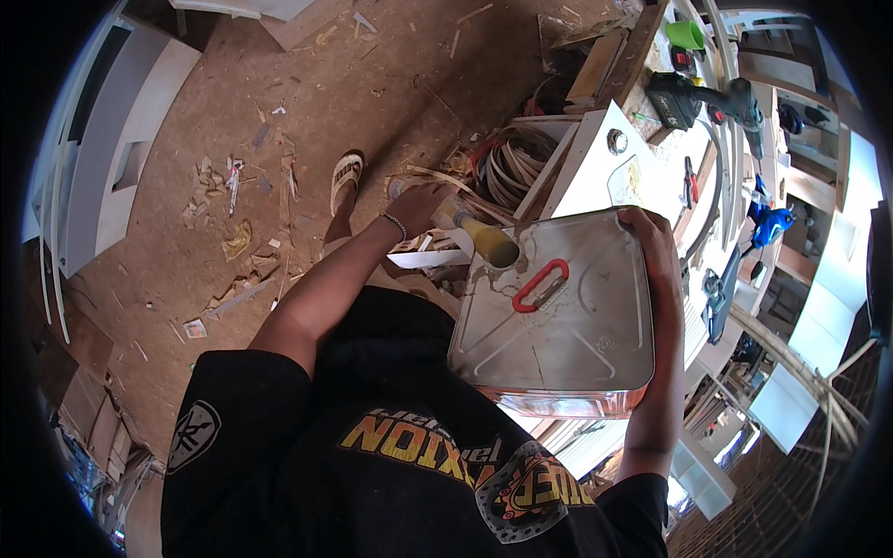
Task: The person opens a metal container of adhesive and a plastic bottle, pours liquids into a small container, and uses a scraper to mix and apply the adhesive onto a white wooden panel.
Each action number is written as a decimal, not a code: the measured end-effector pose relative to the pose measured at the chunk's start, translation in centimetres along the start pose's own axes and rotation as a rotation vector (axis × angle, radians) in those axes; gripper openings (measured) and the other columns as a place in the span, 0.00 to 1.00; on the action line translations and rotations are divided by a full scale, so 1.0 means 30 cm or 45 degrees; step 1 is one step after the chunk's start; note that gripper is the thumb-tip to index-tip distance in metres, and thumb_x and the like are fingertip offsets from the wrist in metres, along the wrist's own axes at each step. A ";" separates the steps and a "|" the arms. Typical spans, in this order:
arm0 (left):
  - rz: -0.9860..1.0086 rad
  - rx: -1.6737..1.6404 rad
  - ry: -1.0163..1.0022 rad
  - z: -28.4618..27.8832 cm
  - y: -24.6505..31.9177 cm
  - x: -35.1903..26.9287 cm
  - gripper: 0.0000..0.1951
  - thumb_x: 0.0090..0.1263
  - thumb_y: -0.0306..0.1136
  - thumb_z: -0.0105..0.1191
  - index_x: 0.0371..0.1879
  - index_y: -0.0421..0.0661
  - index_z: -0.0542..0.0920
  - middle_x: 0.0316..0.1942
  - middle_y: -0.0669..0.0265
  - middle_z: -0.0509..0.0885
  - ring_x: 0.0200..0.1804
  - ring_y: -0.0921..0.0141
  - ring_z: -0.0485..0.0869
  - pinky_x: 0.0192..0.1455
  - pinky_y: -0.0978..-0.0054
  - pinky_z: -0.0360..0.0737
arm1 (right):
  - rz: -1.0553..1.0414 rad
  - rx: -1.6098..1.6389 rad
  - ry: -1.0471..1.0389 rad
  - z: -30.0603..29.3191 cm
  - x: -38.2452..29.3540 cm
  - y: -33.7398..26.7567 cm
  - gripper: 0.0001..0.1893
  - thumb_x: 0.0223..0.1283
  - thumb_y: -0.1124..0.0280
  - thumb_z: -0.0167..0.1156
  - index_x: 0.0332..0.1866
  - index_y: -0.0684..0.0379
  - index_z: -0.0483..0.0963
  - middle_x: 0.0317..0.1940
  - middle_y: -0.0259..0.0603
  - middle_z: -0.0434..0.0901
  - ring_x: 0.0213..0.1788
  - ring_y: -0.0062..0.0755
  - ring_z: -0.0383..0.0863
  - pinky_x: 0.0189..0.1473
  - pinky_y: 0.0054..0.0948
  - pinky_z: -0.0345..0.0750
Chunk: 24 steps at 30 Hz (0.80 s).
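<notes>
My left hand (418, 208) is wrapped around a clear plastic bottle (448, 209), mostly covered by the fingers. A yellowish, translucent funnel-shaped piece (492, 243) continues from the bottle's neck, its wide end over a corner of the square metal tin (593, 314). Whether liquid is flowing there cannot be seen. The tin is held against my front, its worn grey top facing the camera, with a red carry handle (541, 286) in the middle. My right hand (645, 234) grips the tin's upper right corner, with the forearm along its side.
Right of the tin, a workbench holds a cordless drill (732, 104), red-handled pliers (689, 183), a blue tool (771, 216) and a green cup (684, 35). Coiled edge-banding strips (513, 167) lie below the bench. Wood scraps (206, 185) litter the dirt floor; panels (132, 153) stand left.
</notes>
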<state>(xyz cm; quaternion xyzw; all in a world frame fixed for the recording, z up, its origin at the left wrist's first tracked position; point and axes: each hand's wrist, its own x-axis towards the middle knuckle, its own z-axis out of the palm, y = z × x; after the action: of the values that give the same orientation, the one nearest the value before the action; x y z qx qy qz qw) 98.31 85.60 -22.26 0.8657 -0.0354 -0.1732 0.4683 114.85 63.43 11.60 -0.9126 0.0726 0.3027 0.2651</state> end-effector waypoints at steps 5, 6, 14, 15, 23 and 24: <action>0.012 0.010 0.018 0.003 -0.008 0.003 0.41 0.54 0.26 0.72 0.69 0.52 0.67 0.64 0.51 0.76 0.64 0.49 0.77 0.67 0.55 0.75 | -0.055 -0.012 -0.015 0.001 0.006 0.007 0.20 0.62 0.55 0.56 0.35 0.65 0.80 0.27 0.35 0.79 0.29 0.23 0.73 0.37 0.26 0.69; 0.015 0.000 0.015 0.003 -0.009 0.003 0.41 0.54 0.26 0.72 0.69 0.51 0.67 0.64 0.51 0.76 0.64 0.49 0.77 0.67 0.55 0.75 | -0.065 -0.015 -0.016 0.000 0.007 0.010 0.20 0.62 0.55 0.56 0.35 0.65 0.79 0.27 0.34 0.79 0.29 0.22 0.73 0.37 0.26 0.69; -0.011 -0.009 -0.017 -0.014 0.003 -0.001 0.42 0.54 0.25 0.72 0.70 0.53 0.67 0.65 0.52 0.75 0.66 0.50 0.76 0.68 0.56 0.75 | -0.033 -0.002 -0.007 0.006 -0.007 -0.014 0.20 0.62 0.57 0.55 0.36 0.67 0.80 0.29 0.37 0.80 0.31 0.24 0.74 0.39 0.27 0.70; -0.010 -0.012 -0.013 -0.016 0.005 -0.001 0.42 0.54 0.24 0.72 0.70 0.53 0.67 0.65 0.52 0.75 0.66 0.50 0.76 0.68 0.56 0.75 | -0.034 0.018 -0.003 0.008 -0.011 -0.017 0.20 0.62 0.54 0.56 0.35 0.65 0.79 0.27 0.35 0.79 0.30 0.23 0.73 0.37 0.26 0.69; -0.026 -0.013 -0.030 -0.010 -0.003 0.002 0.42 0.53 0.24 0.72 0.70 0.54 0.66 0.65 0.54 0.75 0.66 0.50 0.76 0.68 0.56 0.75 | -0.005 -0.009 -0.008 0.007 -0.003 -0.019 0.19 0.63 0.59 0.55 0.38 0.68 0.81 0.30 0.38 0.81 0.32 0.24 0.75 0.40 0.27 0.72; -0.024 -0.006 -0.025 -0.012 -0.001 0.002 0.42 0.53 0.24 0.72 0.70 0.54 0.66 0.65 0.54 0.75 0.66 0.50 0.76 0.68 0.56 0.75 | 0.003 -0.015 -0.006 0.006 -0.003 -0.021 0.19 0.63 0.61 0.55 0.39 0.69 0.83 0.31 0.40 0.82 0.33 0.25 0.77 0.41 0.28 0.73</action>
<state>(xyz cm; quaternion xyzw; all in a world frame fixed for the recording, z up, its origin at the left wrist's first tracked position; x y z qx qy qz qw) 98.49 85.89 -22.11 0.8630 -0.0315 -0.1861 0.4685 114.87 64.07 11.80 -0.9133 0.0713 0.3056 0.2596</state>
